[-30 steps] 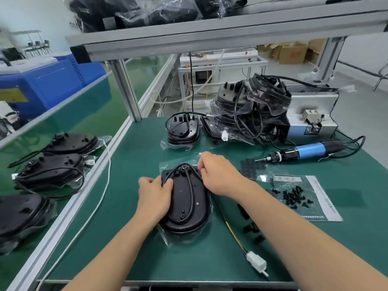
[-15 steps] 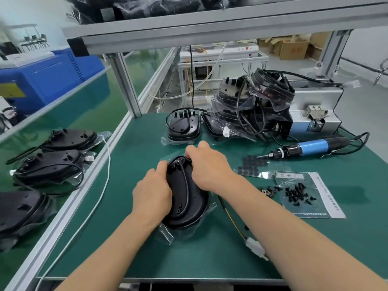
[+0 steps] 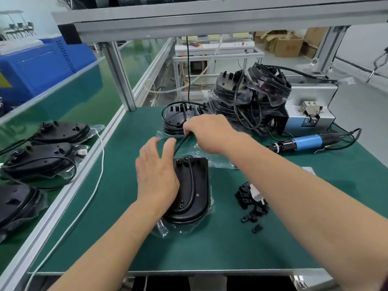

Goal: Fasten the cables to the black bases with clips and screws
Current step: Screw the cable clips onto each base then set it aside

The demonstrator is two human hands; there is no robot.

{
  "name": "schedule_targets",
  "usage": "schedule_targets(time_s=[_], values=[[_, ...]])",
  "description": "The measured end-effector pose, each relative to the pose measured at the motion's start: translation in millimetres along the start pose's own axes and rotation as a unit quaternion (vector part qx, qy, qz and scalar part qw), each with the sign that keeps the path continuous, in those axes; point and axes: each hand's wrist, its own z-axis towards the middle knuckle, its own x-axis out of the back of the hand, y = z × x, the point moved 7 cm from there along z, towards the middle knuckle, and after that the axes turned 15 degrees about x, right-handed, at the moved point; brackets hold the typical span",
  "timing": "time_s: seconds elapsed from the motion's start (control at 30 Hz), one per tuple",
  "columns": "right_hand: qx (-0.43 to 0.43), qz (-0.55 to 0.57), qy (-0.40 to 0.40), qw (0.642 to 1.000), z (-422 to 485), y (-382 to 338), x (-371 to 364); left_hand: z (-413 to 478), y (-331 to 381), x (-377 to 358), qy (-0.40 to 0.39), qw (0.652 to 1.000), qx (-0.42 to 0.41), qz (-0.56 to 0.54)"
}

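A black base (image 3: 196,192) lies on clear plastic wrap in the middle of the green bench. A black cable (image 3: 190,185) runs along its groove and rises from its far end. My right hand (image 3: 210,133) grips that cable above and beyond the base. My left hand (image 3: 156,175) rests flat on the base's left side, fingers straight. A small heap of black clips (image 3: 251,203) lies to the right of the base, partly under my right forearm.
A blue electric screwdriver (image 3: 304,142) lies at the right. Behind it stands a grey feeder box (image 3: 310,106). A pile of wrapped bases (image 3: 249,97) and one single base (image 3: 178,116) sit at the back. Several bases (image 3: 42,158) lie on the left conveyor.
My right hand has lifted off the base's far end and pulled the cable up and away. My left hand has opened flat on the base. The view has tilted closer.
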Motion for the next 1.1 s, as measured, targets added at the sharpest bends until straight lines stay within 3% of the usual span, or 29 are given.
schedule_targets(time_s=[0.07, 0.17, 0.23, 0.33, 0.43, 0.5, 0.57, 0.63, 0.73, 0.87, 1.1], values=[[0.009, 0.019, 0.012, 1.0, 8.4, 1.8, 1.0, -9.4, 16.6, 15.3, 0.043, 0.991, -0.119, -0.029], [0.024, 0.061, 0.069, 0.996, 23.8, 2.8, 13.4, -26.7, 29.2, 0.6, -0.112, 0.974, -0.183, 0.077], [0.06, 0.098, 0.078, 0.99, 31.9, -0.6, 18.9, -33.8, 26.5, -10.8, -0.178, 0.965, -0.159, 0.106], [0.112, 0.1, 0.066, 0.986, 26.3, -9.5, 18.1, -26.5, 21.3, -10.1, -0.204, 0.977, -0.064, -0.004], [0.126, 0.202, 0.151, 0.96, -8.8, -11.1, 23.6, -14.0, 10.5, -13.5, -0.214, 0.976, -0.008, -0.041], [0.12, 0.284, 0.087, 0.947, -37.4, -11.3, 13.1, -10.1, 7.4, -16.3, -0.252, 0.966, -0.008, -0.064], [0.113, 0.313, -0.052, 0.942, -65.4, -14.3, -7.7, -6.6, 4.9, -16.4, -0.267, 0.96, -0.017, -0.076], [0.111, 0.299, -0.17, 0.932, -93.2, -18.2, -29.5, 0.6, -1.6, -14.6, -0.247, 0.966, -0.011, -0.073], [0.105, 0.259, -0.265, 0.923, -123.4, -21.7, -53.1, 12.7, -13.2, -15.7, -0.24, 0.967, 0.041, -0.08], [0.086, 0.212, -0.315, 0.921, -139.4, -20.2, -64.8, 15.5, -17.7, -19.9, -0.243, 0.966, 0.053, -0.075], [0.077, 0.23, -0.302, 0.922, -141.3, -15.9, -63.6, 12.1, -20.6, -21.8, -0.24, 0.964, 0.065, -0.093]])
